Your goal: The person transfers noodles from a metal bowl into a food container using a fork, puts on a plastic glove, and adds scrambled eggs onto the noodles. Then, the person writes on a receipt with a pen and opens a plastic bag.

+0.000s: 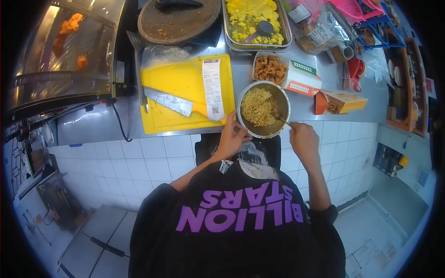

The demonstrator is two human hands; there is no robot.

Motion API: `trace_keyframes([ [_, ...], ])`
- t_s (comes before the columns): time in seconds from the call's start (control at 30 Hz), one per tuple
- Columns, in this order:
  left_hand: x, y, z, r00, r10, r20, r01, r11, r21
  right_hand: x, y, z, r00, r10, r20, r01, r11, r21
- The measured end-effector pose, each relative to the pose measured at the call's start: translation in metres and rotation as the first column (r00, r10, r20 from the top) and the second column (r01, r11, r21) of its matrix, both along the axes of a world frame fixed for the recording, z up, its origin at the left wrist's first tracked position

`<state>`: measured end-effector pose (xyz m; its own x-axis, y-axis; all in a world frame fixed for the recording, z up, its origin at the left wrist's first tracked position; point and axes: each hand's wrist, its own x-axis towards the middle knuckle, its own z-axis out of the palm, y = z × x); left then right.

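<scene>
A metal bowl of noodles is at the counter's front edge, tipped slightly toward me. The fingers of my left hand grip the bowl's rim on its lower left side. My right hand is closed around the handle of a thin metal utensil that reaches into the noodles. Its tip is buried, so I cannot tell whether it is a fork or a spoon. Just behind the bowl, an open takeaway box holds fried brown pieces. An orange carton lies to the right.
A large knife and a printed receipt lie on the yellow cutting board. Behind stand a round chopping block and a metal tray of yellow food with a scoop. A glass display case borders the left.
</scene>
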<state>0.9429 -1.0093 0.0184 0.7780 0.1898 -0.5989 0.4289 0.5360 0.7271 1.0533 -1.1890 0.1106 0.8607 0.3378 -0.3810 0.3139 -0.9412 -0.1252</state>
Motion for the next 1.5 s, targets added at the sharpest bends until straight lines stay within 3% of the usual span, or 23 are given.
trace_keyframes([
  [0.07,-0.001,0.000,0.001,1.000,-0.013,0.009,0.013,1.000,0.006,0.004,0.003,-0.025,0.983,-0.127,-0.135,0.162,0.941,0.296],
  [0.1,-0.001,0.001,0.001,1.000,0.007,0.007,-0.007,1.000,0.011,0.003,-0.001,-0.048,0.985,-0.107,-0.137,0.144,0.943,0.300],
  [0.17,-0.003,0.002,-0.002,0.998,-0.059,0.038,0.057,0.996,0.066,0.002,-0.016,-0.091,0.969,-0.100,-0.226,0.229,0.709,0.667],
  [0.2,-0.006,-0.001,-0.011,0.998,-0.036,0.051,0.033,0.998,0.059,0.006,-0.021,-0.093,0.971,-0.084,-0.226,0.218,0.707,0.673],
  [0.27,-0.006,0.001,-0.009,0.999,-0.022,0.034,0.019,0.998,0.061,0.000,-0.032,-0.095,0.807,-0.167,-0.567,0.549,0.567,0.614],
  [0.43,-0.004,0.002,-0.007,0.999,-0.020,0.046,0.019,0.999,0.028,0.005,-0.045,-0.061,0.789,-0.136,-0.599,0.564,0.546,0.619],
  [0.6,-0.005,0.002,-0.007,0.999,0.009,0.040,-0.009,1.000,-0.002,0.012,-0.059,-0.024,0.854,-0.162,-0.494,0.466,0.659,0.590],
  [0.73,-0.005,0.004,-0.005,1.000,-0.017,-0.001,0.017,1.000,-0.019,0.015,-0.059,0.005,0.863,-0.243,-0.442,0.482,0.658,0.579],
  [0.87,-0.006,0.003,-0.006,1.000,-0.016,-0.001,0.016,0.999,-0.027,0.013,-0.046,0.012,0.835,-0.223,-0.503,0.512,0.649,0.563],
  [0.93,-0.006,0.002,-0.005,1.000,-0.005,-0.007,0.005,1.000,-0.028,0.005,-0.027,-0.004,0.888,-0.134,-0.439,0.380,0.752,0.538],
  [1.03,-0.005,0.002,-0.005,0.999,0.017,-0.032,-0.018,1.000,-0.008,-0.014,-0.013,-0.031,0.978,0.104,-0.180,-0.044,0.949,0.312],
  [1.07,-0.006,0.002,-0.005,0.998,0.022,-0.054,-0.022,1.000,-0.011,-0.016,-0.013,-0.026,0.981,0.092,-0.172,-0.036,0.952,0.303],
  [1.13,-0.004,0.000,-0.006,1.000,0.017,-0.018,-0.017,1.000,-0.012,-0.013,-0.006,0.001,0.989,0.150,0.000,-0.149,0.982,0.114],
  [1.17,-0.006,-0.001,-0.005,1.000,0.018,0.003,-0.018,1.000,0.000,-0.013,-0.004,0.019,0.990,0.143,-0.004,-0.142,0.984,0.109],
  [1.23,-0.005,0.002,-0.004,1.000,-0.002,0.006,0.002,1.000,0.009,-0.008,0.004,0.056,0.993,0.080,0.087,-0.073,0.994,-0.075],
  [1.33,-0.005,0.001,-0.004,1.000,0.008,-0.004,-0.008,1.000,0.007,-0.002,0.009,0.082,0.995,-0.009,0.099,0.021,0.993,-0.119],
  [1.37,-0.005,0.001,-0.004,1.000,0.002,0.009,-0.003,1.000,0.016,-0.001,0.006,0.075,0.995,-0.009,0.100,0.021,0.993,-0.118],
  [1.43,-0.006,-0.001,-0.003,1.000,-0.003,0.022,0.002,1.000,0.025,0.002,-0.003,0.038,0.991,0.086,0.103,-0.094,0.993,0.076],
  [1.5,-0.006,-0.001,-0.002,1.000,-0.014,0.021,0.013,1.000,0.028,0.004,-0.004,-0.006,0.995,0.081,0.058,-0.087,0.992,0.096],
])
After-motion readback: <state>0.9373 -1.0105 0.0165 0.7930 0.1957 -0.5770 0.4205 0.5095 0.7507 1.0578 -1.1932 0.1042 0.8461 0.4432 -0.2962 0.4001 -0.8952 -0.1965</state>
